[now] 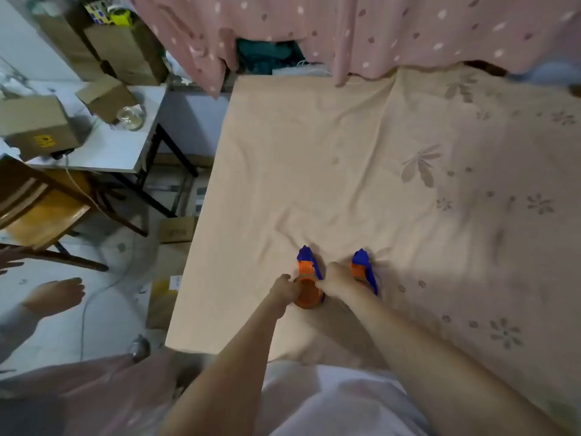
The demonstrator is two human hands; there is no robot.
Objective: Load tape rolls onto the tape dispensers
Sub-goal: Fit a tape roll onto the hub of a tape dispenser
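Two blue and orange tape dispensers lie on the beige sheet near its front edge. On the left dispenser [307, 267] sits an orange tape roll [308, 295] at its near end. My left hand [284, 289] grips the roll's left side, and my right hand [338, 278] pinches its right side from above. Behind my right hand lies the right dispenser [364, 267], partly hidden by my wrist. Whether it carries a roll I cannot tell.
The beige flowered sheet [393, 184] covers a bed with a pink curtain [345, 33] behind it. To the left stand a white table [119, 149] with cardboard boxes and a glass jar [131, 118], and a wooden chair [41, 209]. Another person's foot [55, 295] is at the left.
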